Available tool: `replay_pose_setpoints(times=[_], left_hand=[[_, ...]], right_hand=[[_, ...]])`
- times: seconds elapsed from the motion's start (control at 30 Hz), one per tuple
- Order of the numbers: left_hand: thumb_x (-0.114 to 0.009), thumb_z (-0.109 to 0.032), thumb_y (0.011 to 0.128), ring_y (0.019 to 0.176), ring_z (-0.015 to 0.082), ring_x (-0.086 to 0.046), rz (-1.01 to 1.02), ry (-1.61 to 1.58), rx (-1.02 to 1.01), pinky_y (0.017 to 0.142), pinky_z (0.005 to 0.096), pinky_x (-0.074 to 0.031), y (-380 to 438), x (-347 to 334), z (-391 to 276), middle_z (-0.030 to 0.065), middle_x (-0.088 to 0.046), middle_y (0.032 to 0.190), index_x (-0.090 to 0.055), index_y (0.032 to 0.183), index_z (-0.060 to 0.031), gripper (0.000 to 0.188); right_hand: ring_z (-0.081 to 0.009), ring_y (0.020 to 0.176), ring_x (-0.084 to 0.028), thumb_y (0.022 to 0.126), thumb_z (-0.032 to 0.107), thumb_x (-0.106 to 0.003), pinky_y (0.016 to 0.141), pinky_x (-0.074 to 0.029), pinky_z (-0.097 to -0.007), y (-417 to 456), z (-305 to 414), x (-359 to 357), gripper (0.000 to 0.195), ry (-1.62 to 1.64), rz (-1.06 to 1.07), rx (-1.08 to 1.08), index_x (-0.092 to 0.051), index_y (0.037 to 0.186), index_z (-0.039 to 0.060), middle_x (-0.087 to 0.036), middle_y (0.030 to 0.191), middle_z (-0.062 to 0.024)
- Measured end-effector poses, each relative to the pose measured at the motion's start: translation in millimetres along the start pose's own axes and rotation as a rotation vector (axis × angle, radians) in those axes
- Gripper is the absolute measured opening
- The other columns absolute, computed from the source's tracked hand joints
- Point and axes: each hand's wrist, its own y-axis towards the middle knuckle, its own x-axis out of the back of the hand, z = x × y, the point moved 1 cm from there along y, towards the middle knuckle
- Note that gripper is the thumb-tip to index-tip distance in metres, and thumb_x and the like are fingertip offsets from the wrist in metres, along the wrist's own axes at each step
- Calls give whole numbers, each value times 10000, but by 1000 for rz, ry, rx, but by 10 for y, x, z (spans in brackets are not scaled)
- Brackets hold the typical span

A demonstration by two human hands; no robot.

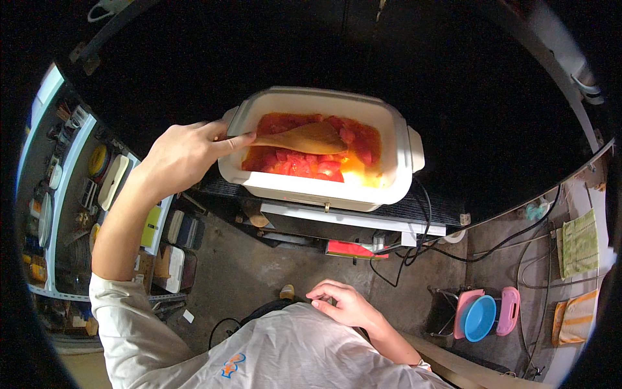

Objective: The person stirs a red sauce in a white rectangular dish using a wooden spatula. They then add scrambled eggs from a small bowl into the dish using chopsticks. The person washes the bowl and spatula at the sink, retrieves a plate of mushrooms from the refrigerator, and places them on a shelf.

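Note:
My left hand (187, 153) is at the left end of a cream rectangular electric cooking pot (316, 194), thumb and fingers around the handle end of a wooden spatula (306, 138). The spatula's broad blade lies over red tomato pieces (296, 165) in orange-red liquid. Light glares off the liquid near the pot's right front corner. My right hand (342, 304) rests near the front of my shirt, fingers loosely curled and apart, with nothing visible in it. Its palm is mostly hidden.
The pot stands on a dark ribbed ledge (442, 209). A black power cord (430, 204) hangs at its right. Shelves of dishes (73, 160) stand at left. A blue basin (480, 318) sits on a pink folding chair (466, 297) at lower right; towels (580, 243) hang on the right.

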Motion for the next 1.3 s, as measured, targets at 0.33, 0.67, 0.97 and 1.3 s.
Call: replay_pose_setpoints(times=[0.33, 0.67, 0.97, 1.3], left_hand=[[-669, -83, 940, 782, 306, -719, -168, -94, 119, 697, 419, -601, -258, 346, -70, 112, -664, 932, -748, 1313, -158, 389], [-635, 25, 887, 902, 406, -717, -131, -176, 249, 780, 491, -594, -559, 494, -614, 175, -649, 1042, -578, 1161, -44, 288], [-726, 64, 810, 947, 424, -726, -364, -308, 246, 770, 459, -605, -186, 721, -856, 195, -695, 1065, -538, 1167, -41, 417], [-551, 39, 905, 1109, 250, -717, -798, -1094, 179, 924, 348, -601, -354, 515, -1008, 144, -552, 1335, -452, 1453, 14, 557]], right_hand=[[-198, 972, -720, 981, 77, -747, 830, -587, -326, -69, 200, -89, 194, 17, 16, -19, -738, 1166, 19, -713, 1101, -97], [-281, 963, -741, 885, 77, -824, 824, -605, -365, 175, 1564, 284, 277, -377, -61, 615, -748, 1141, 7, -733, 1097, -139], [-349, 930, -713, 784, 170, -836, 784, -578, -457, 1369, 2140, 251, 620, -924, -503, 647, -582, 1334, 38, -700, 1038, -131], [-81, 757, -696, 936, 146, -815, 670, -560, -261, 1291, 2211, 933, 129, -581, -607, 571, -768, 1012, 53, -771, 865, -49]])
